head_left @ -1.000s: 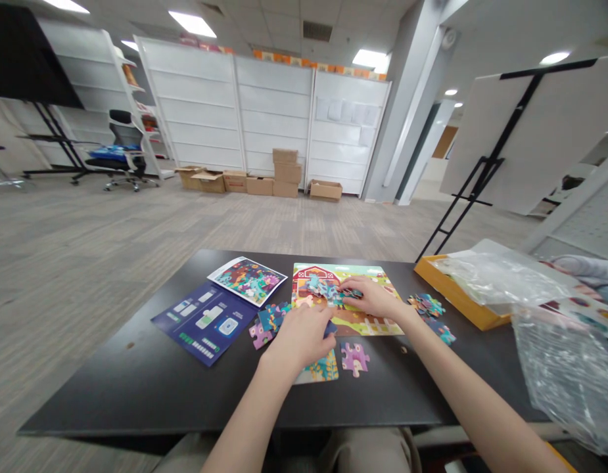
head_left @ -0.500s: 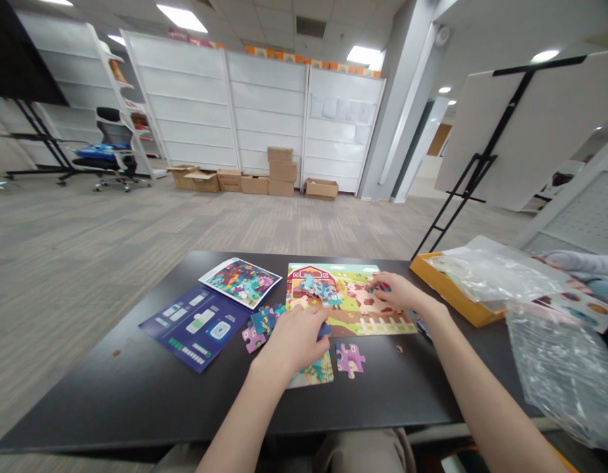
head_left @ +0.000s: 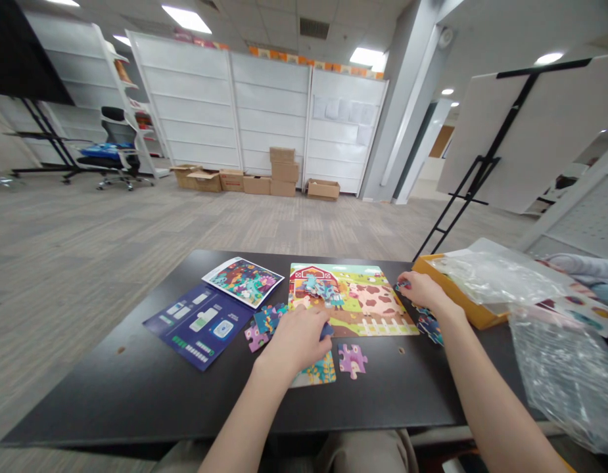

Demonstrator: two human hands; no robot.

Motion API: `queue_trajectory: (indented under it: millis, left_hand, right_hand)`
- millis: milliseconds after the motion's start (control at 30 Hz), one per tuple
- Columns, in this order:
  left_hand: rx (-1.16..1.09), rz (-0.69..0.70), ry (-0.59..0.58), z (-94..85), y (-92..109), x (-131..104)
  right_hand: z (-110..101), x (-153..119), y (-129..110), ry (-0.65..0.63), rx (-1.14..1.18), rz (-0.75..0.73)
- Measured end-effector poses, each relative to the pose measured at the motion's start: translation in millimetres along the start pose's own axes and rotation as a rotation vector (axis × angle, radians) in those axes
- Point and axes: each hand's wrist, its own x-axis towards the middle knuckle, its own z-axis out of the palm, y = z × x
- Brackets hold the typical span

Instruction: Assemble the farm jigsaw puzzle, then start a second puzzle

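My left hand (head_left: 301,335) rests palm down over puzzle pieces at the lower left of the farm picture (head_left: 373,299); its fingers curl round a dark blue piece. A pile of light blue pieces (head_left: 317,287) lies on the barn part of that picture. My right hand (head_left: 422,289) is at the picture's right edge, fingertips closed on a small dark puzzle piece (head_left: 403,284). Below that hand lie several dark pieces (head_left: 430,326), partly hidden by the wrist. One purple piece (head_left: 353,360) sits alone near the front. More joined pieces (head_left: 269,318) lie left of my left hand.
On the black table (head_left: 150,401), a blue leaflet (head_left: 200,325) and a picture sheet (head_left: 244,282) lie at the left. A yellow box (head_left: 474,309) with clear plastic stands at the right, and a crumpled plastic bag (head_left: 560,374) hangs over the right edge.
My right hand has moved right with its piece, off the cow on the farm picture to beyond the picture's edge. My left hand has stayed in nearly the same place.
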Motion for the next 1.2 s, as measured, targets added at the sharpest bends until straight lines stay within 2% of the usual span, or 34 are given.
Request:
queue_trajectory:
  millis: [67, 167, 267, 400, 467, 567, 700, 833, 967, 1200]
  left_hand:
    - [0.002, 0.000, 0.006, 0.3, 0, 0]
    - [0.006, 0.011, 0.007, 0.1, -1, 0]
    - [0.009, 0.024, 0.010, 1.0, -1, 1]
    - [-0.014, 0.020, 0.020, 4.0, -3, 2]
    - [-0.037, 0.024, 0.031, 5.0, -3, 3]
    - [-0.047, 0.010, 0.025, 5.0, -2, 3]
    - [-0.037, -0.002, 0.021, 3.5, -1, 3]
    - [-0.021, -0.007, 0.011, 0.5, 0, 2]
    - [-0.003, -0.016, 0.002, -2.8, 2, 1]
    - [-0.020, -0.020, -0.001, -3.8, 3, 3]
  right_hand:
    - [-6, -1, -15, 0.113, 0.065, -0.045]
    - [-13, -7, -60, 0.209, 0.302, -0.191]
    - [-16, -13, -121, 0.102, 0.446, -0.446]
    - [-10, -7, -191, -0.025, 0.412, -0.752]
    - [-3, 3, -212, -0.040, 0.411, -0.837]
    - [7, 17, -227, -0.089, 0.387, -0.874]
    - [11, 19, -223, -0.075, 0.364, -0.842]
    - [5, 9, -202, -0.084, 0.322, -0.776]
    - [3, 5, -166, -0.091, 0.304, -0.711]
    - [16, 15, -84, -0.017, 0.210, -0.475]
